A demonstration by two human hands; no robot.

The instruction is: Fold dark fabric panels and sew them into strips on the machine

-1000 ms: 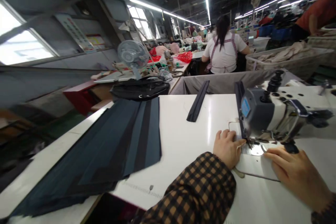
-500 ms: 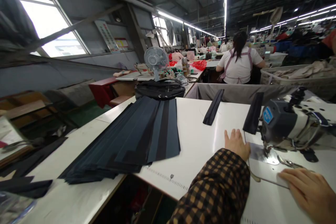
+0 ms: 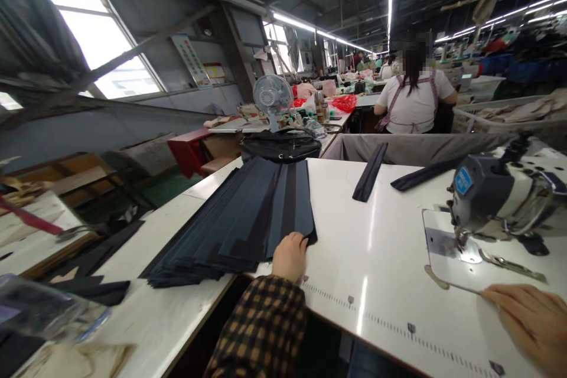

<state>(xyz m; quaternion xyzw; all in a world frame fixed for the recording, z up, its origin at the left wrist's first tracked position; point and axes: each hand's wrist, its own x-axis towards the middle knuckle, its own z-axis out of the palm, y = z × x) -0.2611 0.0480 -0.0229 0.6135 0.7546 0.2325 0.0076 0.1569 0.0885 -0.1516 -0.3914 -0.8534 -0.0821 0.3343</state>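
My left hand (image 3: 290,256) is at the near right corner of a fanned stack of dark navy fabric panels (image 3: 252,207). Its fingers are closed on the corner of the topmost panel (image 3: 302,201), which curls up slightly there. My right hand (image 3: 527,316) lies with fingers stretched out on the white table (image 3: 354,260), in front of the sewing machine (image 3: 482,195). Nothing shows in it. Two narrow folded dark strips lie beyond: one strip (image 3: 371,171) at mid table, the other strip (image 3: 425,173) reaching behind the machine head.
A black bag (image 3: 281,146) sits behind the stack, with a fan (image 3: 272,97) farther back. A co-worker (image 3: 414,97) sits with their back to me, beyond a grey cloth partition (image 3: 354,147). More dark fabric pieces and a clear plastic bag (image 3: 48,307) lie at the left.
My left hand has moved left from beside the machine plate to the stack and closed on a panel corner. The strip beside the machine has shifted and now lies more slanted.
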